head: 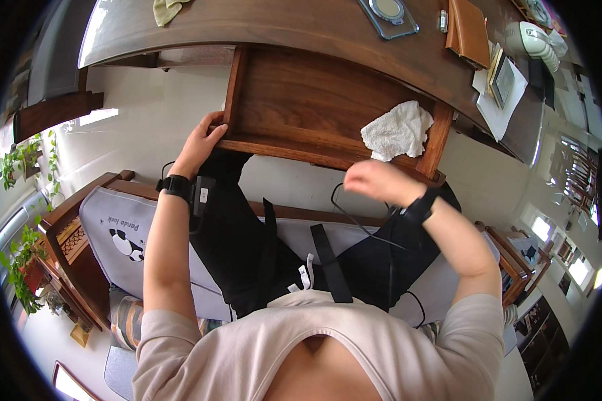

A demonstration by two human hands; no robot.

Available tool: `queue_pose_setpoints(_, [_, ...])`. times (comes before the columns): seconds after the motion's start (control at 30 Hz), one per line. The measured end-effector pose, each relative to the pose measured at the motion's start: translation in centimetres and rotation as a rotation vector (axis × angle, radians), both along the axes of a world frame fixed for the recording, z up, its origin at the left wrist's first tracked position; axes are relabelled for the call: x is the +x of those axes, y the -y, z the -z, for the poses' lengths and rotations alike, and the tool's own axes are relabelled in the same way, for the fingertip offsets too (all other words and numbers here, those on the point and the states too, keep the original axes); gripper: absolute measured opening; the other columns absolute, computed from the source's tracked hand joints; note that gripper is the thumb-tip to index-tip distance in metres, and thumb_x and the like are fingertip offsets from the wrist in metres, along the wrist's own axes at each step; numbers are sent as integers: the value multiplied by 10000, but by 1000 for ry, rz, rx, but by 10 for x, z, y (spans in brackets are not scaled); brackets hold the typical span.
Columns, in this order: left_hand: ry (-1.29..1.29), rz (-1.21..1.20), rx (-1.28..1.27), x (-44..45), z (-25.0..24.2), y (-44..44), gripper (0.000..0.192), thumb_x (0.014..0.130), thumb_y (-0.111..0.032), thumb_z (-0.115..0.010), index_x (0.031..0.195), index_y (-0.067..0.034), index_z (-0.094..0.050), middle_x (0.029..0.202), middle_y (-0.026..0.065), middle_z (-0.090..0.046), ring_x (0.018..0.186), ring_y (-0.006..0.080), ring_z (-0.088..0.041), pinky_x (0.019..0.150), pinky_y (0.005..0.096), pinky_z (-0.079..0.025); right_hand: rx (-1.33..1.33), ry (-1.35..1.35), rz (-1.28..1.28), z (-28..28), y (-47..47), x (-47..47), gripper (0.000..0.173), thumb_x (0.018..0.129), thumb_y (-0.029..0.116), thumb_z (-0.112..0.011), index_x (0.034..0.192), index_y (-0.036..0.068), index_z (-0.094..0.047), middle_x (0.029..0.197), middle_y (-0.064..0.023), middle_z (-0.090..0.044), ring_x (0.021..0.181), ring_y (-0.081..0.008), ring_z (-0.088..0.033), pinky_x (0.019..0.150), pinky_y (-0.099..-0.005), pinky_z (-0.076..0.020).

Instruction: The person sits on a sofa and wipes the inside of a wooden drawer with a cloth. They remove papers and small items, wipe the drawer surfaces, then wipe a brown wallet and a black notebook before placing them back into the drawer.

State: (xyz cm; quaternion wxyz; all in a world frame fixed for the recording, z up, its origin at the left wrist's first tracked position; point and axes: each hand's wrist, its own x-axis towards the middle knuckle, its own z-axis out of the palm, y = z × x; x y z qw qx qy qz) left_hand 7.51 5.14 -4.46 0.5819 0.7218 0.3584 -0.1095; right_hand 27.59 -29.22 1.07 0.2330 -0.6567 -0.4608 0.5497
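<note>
A wooden drawer is pulled out from under the dark wooden table above my lap. My left hand grips its front left corner, with the thumb over the edge. In the right end of the drawer lies a crumpled white cloth, partly over the front wall. Just in front of that wall, below the cloth, is my right hand. It is blurred, its fingers look curled, and whether it holds anything is hidden.
On the wooden table lie a greenish cloth, a clear blue-edged case, a brown leather notebook and papers. A black cable hangs by my right wrist. The wooden bench has a grey panda-print cover.
</note>
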Motion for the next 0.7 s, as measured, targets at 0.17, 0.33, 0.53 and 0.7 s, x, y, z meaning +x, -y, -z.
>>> queue_pose_setpoints(0.17, [-32,10,21,0,-3,1,385,966,-228,-571,1289,-22,-524,1165,119,-617,1105,206,-555,988,312,-410,-27,90,-1,6,-11,-23,132,869,124,-604,980,107,-675,829,-92,-691,814,-287,-669,747,-403,-535])
queue_pose_setpoints(0.33, [-56,20,-26,1,-5,0,373,986,-198,-536,1315,-25,-504,1207,91,-590,1132,187,-524,1021,302,-386,-189,358,107,58,-34,57,155,787,185,-742,837,61,-664,820,-114,-695,780,-286,-668,685,-387,-513])
queue_pose_setpoints(0.53, [-78,24,-34,2,-6,-2,375,989,-204,-533,1323,-36,-503,1211,86,-584,1124,183,-523,1016,296,-390,-235,390,-296,95,-59,58,196,745,192,-781,786,77,-627,785,-105,-679,827,-307,-655,698,-423,-503])
queue_pose_setpoints(0.7, [-80,8,-48,2,-7,-1,389,981,-215,-550,1329,-45,-505,1178,88,-594,1092,184,-533,995,298,-402,-189,510,-410,100,-68,48,185,761,194,-766,783,70,-630,804,-111,-692,819,-309,-669,697,-427,-524])
